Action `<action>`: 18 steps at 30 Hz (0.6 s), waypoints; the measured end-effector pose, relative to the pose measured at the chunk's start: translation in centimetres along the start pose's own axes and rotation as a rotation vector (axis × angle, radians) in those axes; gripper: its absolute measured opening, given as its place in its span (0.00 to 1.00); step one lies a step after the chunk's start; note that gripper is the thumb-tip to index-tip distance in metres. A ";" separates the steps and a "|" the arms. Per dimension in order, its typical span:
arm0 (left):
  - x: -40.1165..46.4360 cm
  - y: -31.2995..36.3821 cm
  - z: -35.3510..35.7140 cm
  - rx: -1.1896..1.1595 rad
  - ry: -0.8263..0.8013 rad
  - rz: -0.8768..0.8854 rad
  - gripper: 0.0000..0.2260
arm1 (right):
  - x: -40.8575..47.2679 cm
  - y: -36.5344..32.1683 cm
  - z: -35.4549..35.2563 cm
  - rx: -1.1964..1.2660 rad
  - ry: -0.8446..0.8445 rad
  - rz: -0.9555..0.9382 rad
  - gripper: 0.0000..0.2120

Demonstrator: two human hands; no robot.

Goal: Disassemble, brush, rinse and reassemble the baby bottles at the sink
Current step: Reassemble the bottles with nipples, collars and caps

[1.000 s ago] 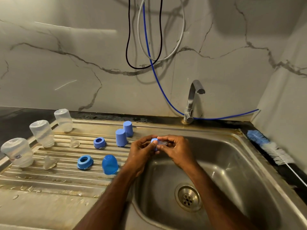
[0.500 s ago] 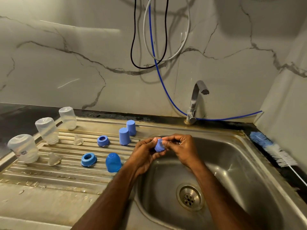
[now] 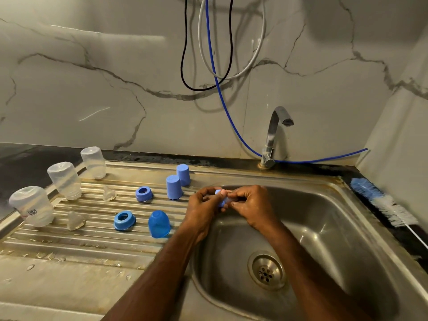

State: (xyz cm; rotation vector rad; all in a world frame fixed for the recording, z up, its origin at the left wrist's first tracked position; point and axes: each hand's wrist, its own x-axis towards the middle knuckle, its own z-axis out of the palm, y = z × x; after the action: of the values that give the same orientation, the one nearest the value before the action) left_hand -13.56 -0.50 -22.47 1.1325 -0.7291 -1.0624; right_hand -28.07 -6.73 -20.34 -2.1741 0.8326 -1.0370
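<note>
Over the left edge of the steel sink (image 3: 324, 218), my left hand (image 3: 202, 207) and my right hand (image 3: 251, 205) both pinch a small blue screw ring (image 3: 220, 200) with a clear teat partly hidden between the fingers. On the ribbed drainboard (image 3: 92, 242) stand three clear bottle bodies upside down (image 3: 31, 206) (image 3: 64, 180) (image 3: 93, 163). Two clear teats (image 3: 75, 221) (image 3: 108, 193), two blue rings (image 3: 124, 220) (image 3: 144, 194) and three blue caps (image 3: 159, 224) (image 3: 173, 187) (image 3: 183, 175) lie beside them.
A chrome tap (image 3: 274, 135) rises behind the basin, with no water running. A blue and white bottle brush (image 3: 382, 202) lies on the dark counter at the right. Cables and a blue hose (image 3: 222, 96) hang down the marble wall. The drain (image 3: 266, 271) is open.
Both hands stayed together at the basin's left rim, turning the blue ring and teat between the fingers. The camera shifted slightly.
</note>
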 end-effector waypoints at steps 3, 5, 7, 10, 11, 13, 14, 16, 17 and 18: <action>-0.1 0.3 0.1 -0.069 -0.002 -0.040 0.21 | 0.0 -0.3 0.2 0.050 0.017 -0.010 0.09; -0.2 0.9 -0.1 -0.218 -0.050 -0.160 0.20 | 0.0 -0.4 -0.2 0.253 0.023 0.051 0.11; -0.4 1.4 -0.3 -0.306 -0.098 -0.268 0.22 | 0.0 -0.2 -0.8 0.428 0.008 0.122 0.14; -0.5 1.6 -0.2 -0.245 -0.148 -0.275 0.26 | -0.4 -0.5 -1.4 0.477 -0.058 0.144 0.19; -0.6 1.5 -0.2 -0.220 -0.160 -0.266 0.27 | -0.5 -0.6 -1.4 0.472 -0.075 0.143 0.21; -0.6 1.3 -0.1 -0.173 -0.159 -0.239 0.30 | -0.7 -0.8 -1.0 0.454 -0.080 0.122 0.23; -0.7 1.2 -0.3 -0.150 -0.151 -0.229 0.30 | -0.8 -0.7 -0.7 0.442 -0.079 0.105 0.22; -0.8 1.2 -0.5 -0.118 -0.150 -0.224 0.29 | -0.9 -0.7 -0.4 0.439 -0.072 0.101 0.19; -1.0 1.2 -0.5 -0.102 -0.161 -0.230 0.30 | -0.9 -0.8 -0.4 0.468 -0.066 0.110 0.16; -1.1 1.3 -0.5 -0.083 -0.175 -0.238 0.31 | -1.0 -0.9 -0.4 0.508 -0.060 0.119 0.13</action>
State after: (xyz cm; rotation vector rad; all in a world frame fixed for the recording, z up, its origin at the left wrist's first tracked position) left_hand -13.09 0.78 -21.35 1.0827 -0.6911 -1.3937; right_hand -28.63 -5.51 -19.89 -1.6972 0.5835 -0.9903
